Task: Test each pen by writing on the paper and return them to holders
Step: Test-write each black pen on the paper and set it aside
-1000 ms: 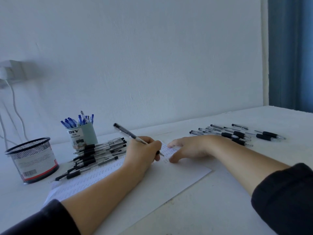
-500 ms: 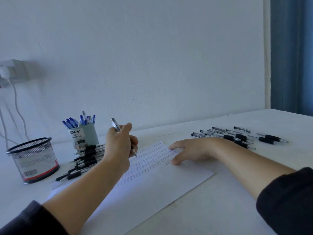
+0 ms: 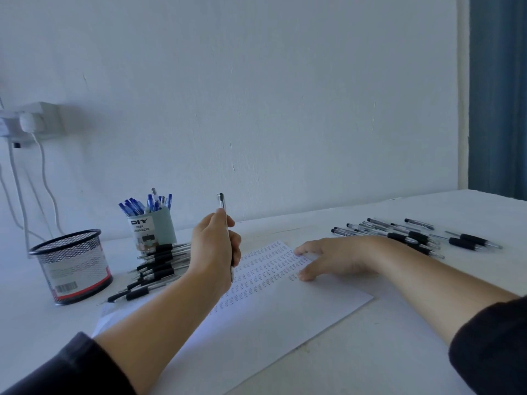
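Pen (image 3: 222, 202) stands nearly upright, gripped in the left hand (image 3: 212, 252) above the paper (image 3: 285, 309); right hand (image 3: 333, 256) rests spread, fingertips on the sheet.

Left hand (image 3: 214, 252) lifted off the paper (image 3: 273, 317) toward centre left of frame, pen (image 3: 222, 205) it grips turned from slanted writing pose to nearly upright, tip raised from the written rows

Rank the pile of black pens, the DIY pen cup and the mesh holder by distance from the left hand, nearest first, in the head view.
Measured from the left hand, which grips a pen:
1. Pile of black pens, just to its left on the table.
2. DIY pen cup, behind that pile, nearer the wall.
3. Mesh holder, at the far left.
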